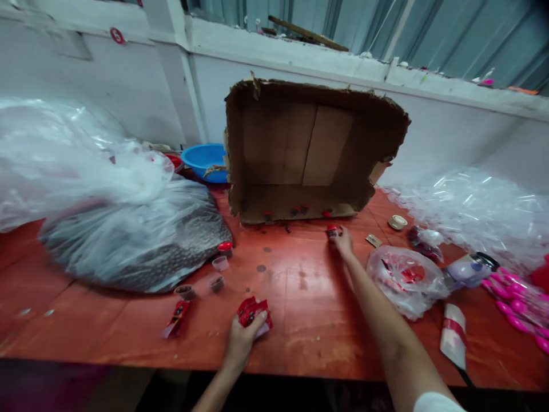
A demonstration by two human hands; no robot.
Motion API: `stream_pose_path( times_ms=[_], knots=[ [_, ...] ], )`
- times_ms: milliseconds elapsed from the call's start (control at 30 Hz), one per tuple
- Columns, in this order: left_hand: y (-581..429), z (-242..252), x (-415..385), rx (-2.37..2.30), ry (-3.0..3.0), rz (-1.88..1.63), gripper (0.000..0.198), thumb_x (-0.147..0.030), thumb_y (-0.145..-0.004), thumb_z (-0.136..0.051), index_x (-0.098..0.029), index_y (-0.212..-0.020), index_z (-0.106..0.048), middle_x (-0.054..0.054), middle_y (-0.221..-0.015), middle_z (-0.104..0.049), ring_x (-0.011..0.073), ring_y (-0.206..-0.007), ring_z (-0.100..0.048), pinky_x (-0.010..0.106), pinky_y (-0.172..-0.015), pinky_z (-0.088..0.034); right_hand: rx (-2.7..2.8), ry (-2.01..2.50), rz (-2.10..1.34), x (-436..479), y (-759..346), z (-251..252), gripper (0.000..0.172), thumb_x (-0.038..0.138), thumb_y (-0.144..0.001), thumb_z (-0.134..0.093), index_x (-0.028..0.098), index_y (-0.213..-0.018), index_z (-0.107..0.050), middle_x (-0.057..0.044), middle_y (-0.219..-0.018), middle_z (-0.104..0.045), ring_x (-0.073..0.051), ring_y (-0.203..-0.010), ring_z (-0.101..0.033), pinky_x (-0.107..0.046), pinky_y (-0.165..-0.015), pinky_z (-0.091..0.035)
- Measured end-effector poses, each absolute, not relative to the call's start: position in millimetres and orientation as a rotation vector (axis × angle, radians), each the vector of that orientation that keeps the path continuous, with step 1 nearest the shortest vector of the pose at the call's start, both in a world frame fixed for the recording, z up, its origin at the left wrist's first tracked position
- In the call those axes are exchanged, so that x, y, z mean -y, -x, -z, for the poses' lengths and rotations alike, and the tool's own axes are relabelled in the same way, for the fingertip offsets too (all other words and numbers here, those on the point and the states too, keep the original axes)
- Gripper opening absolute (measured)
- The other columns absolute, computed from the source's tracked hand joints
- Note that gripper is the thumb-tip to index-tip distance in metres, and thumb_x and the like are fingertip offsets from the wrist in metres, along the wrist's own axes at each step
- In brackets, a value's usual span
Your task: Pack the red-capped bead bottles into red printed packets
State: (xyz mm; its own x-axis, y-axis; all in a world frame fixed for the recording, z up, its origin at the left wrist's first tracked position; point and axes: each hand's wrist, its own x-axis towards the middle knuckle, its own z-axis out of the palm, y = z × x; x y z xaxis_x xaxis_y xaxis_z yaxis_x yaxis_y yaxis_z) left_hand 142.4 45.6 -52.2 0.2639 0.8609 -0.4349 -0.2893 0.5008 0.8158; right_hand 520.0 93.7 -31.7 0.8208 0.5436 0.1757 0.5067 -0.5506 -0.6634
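My left hand is closed around several crumpled red printed packets, low over the front of the red-covered table. Stretched forward, my right hand grips a small red-lidded cup just outside the open cardboard box. A few similar lidded cups lie along the box's lower inside. To the left of my left hand are a red packet, a cup with dark contents, another tilted cup, an uncovered clear cup and a red-lidded cup.
A big clear bag of dark pieces covers the left side, with a blue basin behind. On the right are a plastic bag with red pieces, a tape roll, a white roll and pink items.
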Motion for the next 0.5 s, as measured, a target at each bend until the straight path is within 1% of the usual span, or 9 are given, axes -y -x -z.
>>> stream_pose_path(
  times_ms=[100,200,267,333,367,433,467,500],
  knots=[
    [-144.0,37.5,-43.3,-0.953,-0.663,-0.951,0.030,-0.022,-0.050,-0.083,-0.011,-0.073,-0.066,0.003,-0.065,-0.069,0.0162,-0.058,-0.064,0.027,-0.060,-0.054,0.898,2.207,-0.263,-52.5,-456.5,49.8,0.059,0.018,-0.069,-0.062,0.015,-0.126,-0.051,-0.009,-0.104,-0.058,-0.018,-0.081,-0.061,-0.027,-0.076,-0.048],
    [-147.3,27.7,-42.7,-0.945,-0.528,-0.997,0.029,-0.012,-0.049,-0.081,-0.010,-0.073,-0.065,0.003,-0.065,-0.068,0.0150,-0.058,-0.064,0.027,-0.061,-0.054,1.009,2.111,-0.398,0.7,-389.3,58.6,0.055,0.019,-0.071,-0.059,0.023,-0.126,-0.053,-0.007,-0.111,-0.055,-0.018,-0.092,-0.060,-0.030,-0.087,-0.046],
    [-148.5,25.1,-42.5,-0.952,-0.433,-1.018,0.028,-0.008,-0.048,-0.081,-0.010,-0.071,-0.064,0.002,-0.064,-0.068,0.0141,-0.057,-0.064,0.025,-0.060,-0.053,1.050,1.940,-0.496,32.6,-349.9,56.7,0.051,0.019,-0.072,-0.057,0.024,-0.122,-0.055,-0.007,-0.114,-0.056,-0.021,-0.102,-0.057,-0.036,-0.093,-0.044],
    [-148.1,24.2,-41.2,-0.936,-0.363,-0.996,0.026,-0.005,-0.049,-0.079,-0.009,-0.070,-0.065,0.004,-0.066,-0.069,0.0145,-0.060,-0.066,0.025,-0.062,-0.054,0.993,1.749,-0.640,55.8,-317.1,51.9,0.051,0.019,-0.073,-0.057,0.024,-0.123,-0.054,-0.006,-0.115,-0.058,-0.022,-0.106,-0.056,-0.039,-0.096,-0.042],
    [-147.6,23.9,-39.9,-0.932,-0.345,-0.984,0.024,-0.005,-0.050,-0.079,-0.009,-0.069,-0.065,0.004,-0.067,-0.069,0.0147,-0.061,-0.066,0.025,-0.063,-0.054,0.937,1.666,-0.717,63.7,-303.4,49.4,0.053,0.020,-0.074,-0.057,0.025,-0.127,-0.050,-0.006,-0.114,-0.060,-0.022,-0.104,-0.056,-0.039,-0.095,-0.043],
    [-146.5,23.4,-36.2,-0.927,-0.331,-0.967,0.023,-0.004,-0.051,-0.079,-0.009,-0.069,-0.065,0.005,-0.068,-0.069,0.0148,-0.062,-0.066,0.025,-0.064,-0.054,0.819,1.518,-0.852,72.5,-281.2,45.1,0.060,0.022,-0.077,-0.057,0.027,-0.134,-0.042,-0.005,-0.113,-0.060,-0.018,-0.094,-0.059,-0.036,-0.085,-0.048],
    [-146.0,23.0,-33.8,-0.927,-0.336,-0.962,0.023,-0.005,-0.051,-0.079,-0.009,-0.069,-0.066,0.005,-0.068,-0.069,0.0148,-0.061,-0.066,0.025,-0.063,-0.054,0.769,1.459,-0.904,74.0,-272.8,43.5,0.060,0.024,-0.078,-0.057,0.028,-0.135,-0.040,-0.004,-0.112,-0.060,-0.016,-0.087,-0.060,-0.032,-0.078,-0.051],
    [-145.6,22.4,-31.3,-0.925,-0.348,-0.958,0.023,-0.005,-0.051,-0.079,-0.009,-0.069,-0.066,0.005,-0.067,-0.069,0.0146,-0.060,-0.066,0.025,-0.062,-0.053,0.734,1.410,-0.951,74.1,-266.1,41.9,0.057,0.027,-0.079,-0.058,0.029,-0.134,-0.043,-0.004,-0.112,-0.059,-0.014,-0.081,-0.060,-0.029,-0.072,-0.051]
  ],
)
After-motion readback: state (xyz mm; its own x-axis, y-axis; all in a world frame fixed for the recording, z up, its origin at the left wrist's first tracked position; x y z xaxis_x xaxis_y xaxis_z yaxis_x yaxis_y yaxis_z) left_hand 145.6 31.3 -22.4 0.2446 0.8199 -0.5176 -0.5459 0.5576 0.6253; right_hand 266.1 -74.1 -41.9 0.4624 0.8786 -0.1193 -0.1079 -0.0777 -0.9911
